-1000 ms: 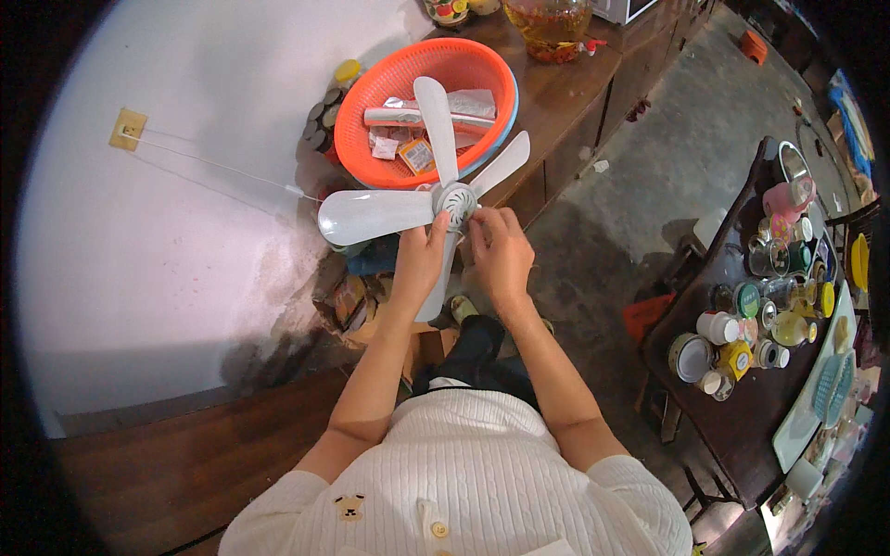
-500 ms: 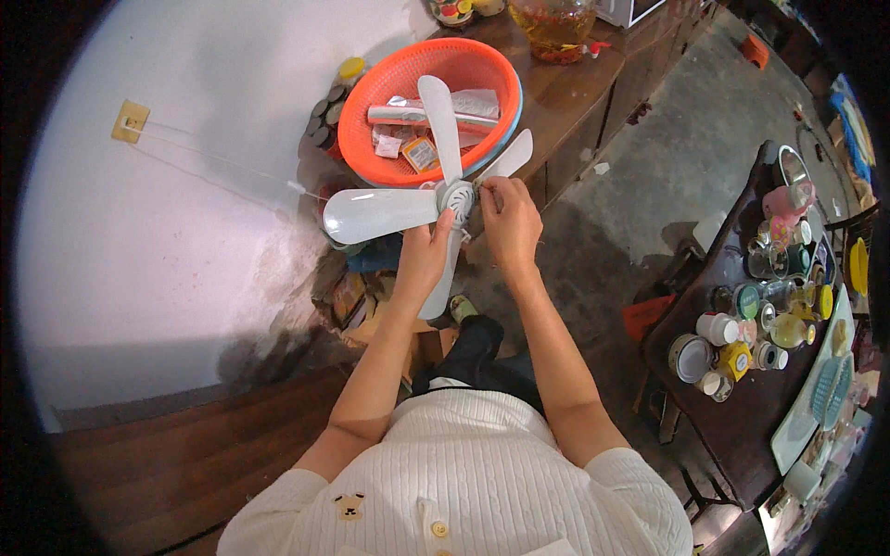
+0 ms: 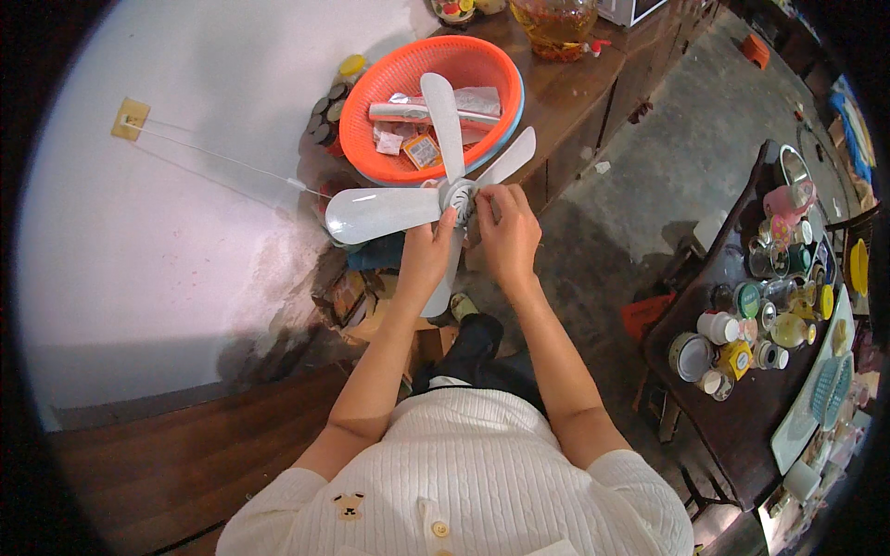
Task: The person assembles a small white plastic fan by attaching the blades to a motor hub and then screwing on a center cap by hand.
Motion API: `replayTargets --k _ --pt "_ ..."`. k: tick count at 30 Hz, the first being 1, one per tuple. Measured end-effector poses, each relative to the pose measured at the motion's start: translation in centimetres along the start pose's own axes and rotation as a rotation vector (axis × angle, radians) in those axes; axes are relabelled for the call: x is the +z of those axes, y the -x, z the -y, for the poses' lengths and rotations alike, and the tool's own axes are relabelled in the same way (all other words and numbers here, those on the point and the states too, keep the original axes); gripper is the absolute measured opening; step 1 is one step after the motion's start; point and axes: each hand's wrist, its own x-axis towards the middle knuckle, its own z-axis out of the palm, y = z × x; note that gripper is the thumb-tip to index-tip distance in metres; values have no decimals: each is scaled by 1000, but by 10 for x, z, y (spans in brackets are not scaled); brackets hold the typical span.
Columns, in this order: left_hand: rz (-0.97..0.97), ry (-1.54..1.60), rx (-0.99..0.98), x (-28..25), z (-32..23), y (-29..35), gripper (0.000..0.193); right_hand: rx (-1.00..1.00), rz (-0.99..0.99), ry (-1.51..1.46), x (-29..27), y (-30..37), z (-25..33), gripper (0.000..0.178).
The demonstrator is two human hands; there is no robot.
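Observation:
A small fan (image 3: pixel 387 215) with four pale grey blades and a slotted round hub is held up in front of me. My left hand (image 3: pixel 426 258) grips it at the hub, thumb on the near face and the other fingers hidden behind. At the hub's right side, by the root of the upper right blade, the bent fingers of my right hand (image 3: pixel 511 236) are pinched together. What they hold there is too small to make out. A thin white cord (image 3: pixel 222 165) runs from a yellowish wall plate (image 3: pixel 130 120) toward the fan.
Behind the fan, an orange basket (image 3: pixel 357 102) with packets and a small box sits on a wooden cabinet (image 3: pixel 579 107). A glass jar (image 3: pixel 554 32) of amber liquid stands farther back. At right, a dark table (image 3: pixel 691 408) bears several jars and a tray (image 3: pixel 805 408).
The fan has shifted very slightly right. My right fingers have moved a little across the hub's edge, still pinched. My left hand keeps its grip.

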Motion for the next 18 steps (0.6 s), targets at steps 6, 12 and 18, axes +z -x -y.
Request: replayTargets --k 6,12,18 --pt "-33 -97 -28 3 7 -3 54 25 44 62 2 -17 6 8" --pt "-29 -25 17 1 -13 -2 57 50 34 8 -2 17 -2 8" --pt "-9 -33 21 0 0 -4 57 82 89 1 -3 40 -10 7"
